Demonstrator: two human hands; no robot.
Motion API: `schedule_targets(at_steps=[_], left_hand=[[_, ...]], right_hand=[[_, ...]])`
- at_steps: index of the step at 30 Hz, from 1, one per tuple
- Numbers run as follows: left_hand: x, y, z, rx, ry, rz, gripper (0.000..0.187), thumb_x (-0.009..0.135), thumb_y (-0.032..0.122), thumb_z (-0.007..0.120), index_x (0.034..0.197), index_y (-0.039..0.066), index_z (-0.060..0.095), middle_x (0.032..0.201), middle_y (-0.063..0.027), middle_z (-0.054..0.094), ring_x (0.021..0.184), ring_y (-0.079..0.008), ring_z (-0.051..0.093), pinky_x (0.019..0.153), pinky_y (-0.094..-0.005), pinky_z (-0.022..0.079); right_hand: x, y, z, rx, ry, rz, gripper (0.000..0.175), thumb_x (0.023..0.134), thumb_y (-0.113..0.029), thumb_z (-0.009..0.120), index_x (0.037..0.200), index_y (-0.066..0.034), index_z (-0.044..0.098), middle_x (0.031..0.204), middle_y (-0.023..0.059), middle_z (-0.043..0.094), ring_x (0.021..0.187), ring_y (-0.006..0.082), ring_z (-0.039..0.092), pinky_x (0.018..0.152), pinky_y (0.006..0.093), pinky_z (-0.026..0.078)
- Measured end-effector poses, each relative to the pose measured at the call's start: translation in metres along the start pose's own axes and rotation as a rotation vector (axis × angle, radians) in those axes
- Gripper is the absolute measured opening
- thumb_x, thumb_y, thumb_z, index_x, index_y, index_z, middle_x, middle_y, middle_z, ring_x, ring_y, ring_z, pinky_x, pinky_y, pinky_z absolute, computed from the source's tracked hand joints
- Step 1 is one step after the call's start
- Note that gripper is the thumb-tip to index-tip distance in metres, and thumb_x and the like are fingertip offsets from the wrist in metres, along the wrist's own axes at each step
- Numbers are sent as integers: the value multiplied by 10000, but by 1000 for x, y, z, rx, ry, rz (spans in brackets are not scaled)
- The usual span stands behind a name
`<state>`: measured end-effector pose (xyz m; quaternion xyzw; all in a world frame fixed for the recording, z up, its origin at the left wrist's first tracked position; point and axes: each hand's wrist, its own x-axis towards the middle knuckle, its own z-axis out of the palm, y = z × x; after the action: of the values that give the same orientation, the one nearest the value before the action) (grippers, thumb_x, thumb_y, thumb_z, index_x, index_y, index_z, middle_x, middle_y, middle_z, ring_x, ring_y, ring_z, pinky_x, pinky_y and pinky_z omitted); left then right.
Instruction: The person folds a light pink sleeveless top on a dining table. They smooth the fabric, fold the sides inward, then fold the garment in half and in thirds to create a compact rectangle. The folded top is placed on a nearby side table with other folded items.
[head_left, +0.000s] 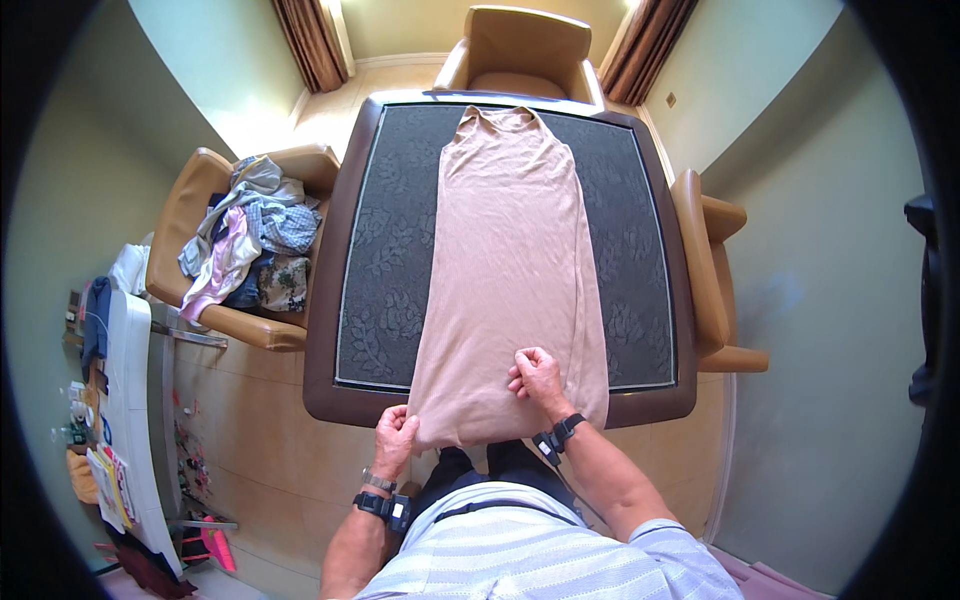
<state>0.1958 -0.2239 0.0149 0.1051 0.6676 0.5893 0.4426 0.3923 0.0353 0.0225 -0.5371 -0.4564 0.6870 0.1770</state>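
Observation:
A long, sleeveless, ribbed pinkish-beige dress (510, 262) lies spread flat on a dark patterned table, its neckline at the far edge and its hem hanging over the near edge. My left hand (395, 439) pinches the hem's left corner between thumb and fingers. My right hand (537, 377) rests over the lower right part of the dress, its thumb and forefinger together; whether cloth is pinched between them cannot be told. A lengthwise fold runs along the right side of the dress.
The table (322, 337) has a brown rim. Mixed clothes (255, 232) are heaped on a tan armchair (180, 232) at the left. Further armchairs stand at the far side (525, 45) and right (705, 270). A white side table (131, 375) holds papers and small items at lower left.

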Motion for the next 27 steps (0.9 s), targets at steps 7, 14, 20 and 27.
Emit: schedule_targets(at_steps=[7,14,20,27], left_hand=[[-13,-1,2,40,10,9,325,914,28,710,1212,0,584,1033,-63,698,874,-104,665,775,-266,570],[-23,-1,0,31,-41,-53,353,877,-4,667,1217,-5,576,1021,-77,690,778,-124,670,588,-264,559],[-27,-11,-3,147,-56,-31,341,869,-7,637,1206,-10,590,1014,-70,694,828,-126,665,694,-289,578],[-28,-15,-6,221,-72,-57,284,856,-13,632,1140,-15,632,989,-36,692,880,-97,636,830,-268,546]], right_hand=[[-3,-6,1,-25,-12,-11,213,1048,-211,589,1111,-9,617,818,88,697,540,124,667,412,238,499],[-3,-3,0,-17,-26,-22,215,1044,-213,592,1105,-9,620,811,89,700,535,127,666,405,243,495],[-1,0,0,-21,-26,-32,218,1040,-219,596,1098,-10,623,802,89,700,530,135,667,395,253,490],[0,2,0,-24,-28,-34,215,1041,-212,593,1104,-8,618,803,91,703,529,134,668,395,254,491]])
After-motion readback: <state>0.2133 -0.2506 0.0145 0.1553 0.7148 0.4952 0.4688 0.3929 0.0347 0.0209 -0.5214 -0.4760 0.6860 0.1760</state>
